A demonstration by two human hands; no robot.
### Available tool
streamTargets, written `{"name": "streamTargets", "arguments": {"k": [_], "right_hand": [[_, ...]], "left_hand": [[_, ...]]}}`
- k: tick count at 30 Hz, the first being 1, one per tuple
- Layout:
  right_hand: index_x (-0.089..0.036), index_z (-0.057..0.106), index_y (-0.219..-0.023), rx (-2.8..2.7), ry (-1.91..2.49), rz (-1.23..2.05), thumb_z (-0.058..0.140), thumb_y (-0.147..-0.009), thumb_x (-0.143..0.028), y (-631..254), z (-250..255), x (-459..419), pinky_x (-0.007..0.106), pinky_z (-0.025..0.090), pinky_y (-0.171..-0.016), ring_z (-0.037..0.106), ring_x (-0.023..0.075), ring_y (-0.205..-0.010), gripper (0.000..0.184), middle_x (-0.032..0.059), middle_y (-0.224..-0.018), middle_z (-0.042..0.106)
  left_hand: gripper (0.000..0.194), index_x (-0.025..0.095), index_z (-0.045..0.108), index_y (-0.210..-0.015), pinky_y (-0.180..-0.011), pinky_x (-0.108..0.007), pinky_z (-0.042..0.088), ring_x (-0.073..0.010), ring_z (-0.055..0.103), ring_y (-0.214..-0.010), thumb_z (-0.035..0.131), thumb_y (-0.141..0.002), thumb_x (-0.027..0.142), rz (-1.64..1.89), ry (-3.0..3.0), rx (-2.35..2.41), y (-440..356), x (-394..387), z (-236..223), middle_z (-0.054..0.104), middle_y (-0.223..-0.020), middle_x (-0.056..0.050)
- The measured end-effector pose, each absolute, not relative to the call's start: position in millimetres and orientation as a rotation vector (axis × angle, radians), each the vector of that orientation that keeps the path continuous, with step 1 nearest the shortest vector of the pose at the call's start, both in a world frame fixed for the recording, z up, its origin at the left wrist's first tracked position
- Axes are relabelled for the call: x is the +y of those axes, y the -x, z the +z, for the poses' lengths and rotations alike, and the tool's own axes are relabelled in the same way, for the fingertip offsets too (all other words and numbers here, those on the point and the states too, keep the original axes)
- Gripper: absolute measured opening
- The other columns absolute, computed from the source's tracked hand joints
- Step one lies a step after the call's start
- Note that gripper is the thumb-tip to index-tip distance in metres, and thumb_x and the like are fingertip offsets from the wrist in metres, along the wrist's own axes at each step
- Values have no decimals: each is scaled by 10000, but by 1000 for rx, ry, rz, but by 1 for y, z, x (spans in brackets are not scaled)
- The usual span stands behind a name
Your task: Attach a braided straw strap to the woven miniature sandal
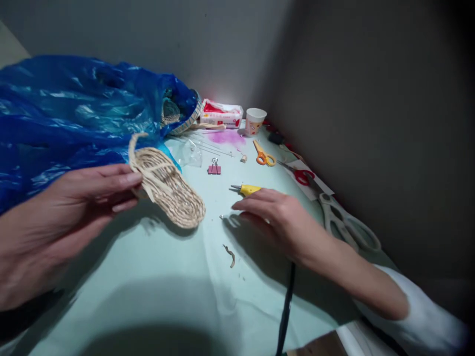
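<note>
My left hand (106,190) is closed on the heel end of a small woven straw sandal sole (178,195), thumb on top. The sole is tilted above the table, with a loose straw strand (134,143) curling up at the held end. Over the table on the right is my right hand (272,212), fingers stretched out and no object visible in them. Just behind its fingers lies a yellow-handled tool (249,189) with a pointed metal tip; the hand hides the rest of it. A tiny shiny piece (221,216) lies left of the fingertips.
A blue plastic bag (85,109) fills the back left. Further back are a tissue pack (221,116), a paper cup (255,122), a pink binder clip (214,169) and orange scissors (264,155). Red-handled scissors (302,177) and large grey scissors (347,225) lie right. A black cord (285,311) runs below.
</note>
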State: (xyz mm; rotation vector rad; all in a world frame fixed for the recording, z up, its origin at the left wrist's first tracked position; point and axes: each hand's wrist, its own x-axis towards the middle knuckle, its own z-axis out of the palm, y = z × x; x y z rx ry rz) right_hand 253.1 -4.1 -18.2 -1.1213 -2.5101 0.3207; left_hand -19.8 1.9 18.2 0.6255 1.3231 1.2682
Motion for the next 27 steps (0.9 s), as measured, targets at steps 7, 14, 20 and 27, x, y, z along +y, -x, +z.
{"name": "streamTargets", "arguments": {"k": [7,14,20,27], "right_hand": [[-187,561,-793,-2925,1116,-11,556,-906,-94,-214,-28,12,351,347,-675,520,196,-695,146,35,-790,597],[-172,563,-845,-2444,1165,478,551,-893,-118,-226,-12,30,283,367,-607,511,144,-674,73,17,-809,600],[-179,640,-829,-1888,891,1164,637,-888,-157,-212,0,20,203,461,-661,571,96,-710,63,-28,-780,641],[-162,697,-829,-1590,846,1499,683,-838,-96,-211,-5,18,146,485,-679,604,71,-728,68,-28,-795,675]], "left_hand": [[179,131,719,-907,-686,-243,535,-151,670,-697,719,-729,122,808,-852,1136,11,-5,3,748,-818,-36],[165,146,695,-774,-652,-260,438,-161,593,-702,724,-731,303,685,-1141,1225,1,-10,-9,647,-713,-6],[150,171,676,-779,-662,-274,428,-175,572,-736,669,-751,318,646,-1209,1314,-15,-16,-4,642,-754,-10],[174,184,647,-768,-583,-260,326,-140,466,-652,646,-758,358,655,-1263,1417,-27,-21,-3,551,-681,25]]}}
